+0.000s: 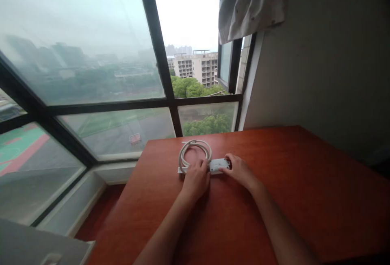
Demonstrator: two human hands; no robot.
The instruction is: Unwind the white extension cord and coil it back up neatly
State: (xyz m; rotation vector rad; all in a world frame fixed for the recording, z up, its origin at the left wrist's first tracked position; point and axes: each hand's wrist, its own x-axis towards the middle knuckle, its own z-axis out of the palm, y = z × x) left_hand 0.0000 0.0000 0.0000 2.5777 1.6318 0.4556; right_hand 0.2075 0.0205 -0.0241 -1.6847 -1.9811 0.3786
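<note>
My left hand (pixel 196 178) hides some cable (pixel 183 155) | my right hand (pixel 240 170) covers part of the box (pixel 218 164) | its marks too small to tell | my forearms (pixel 169 226) cut off near | far-left buildings (pixel 68 55) blurred

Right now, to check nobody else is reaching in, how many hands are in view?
2: the left hand by the coiled cable, the right hand at the right end of the pale block. No other hand shows.
</note>
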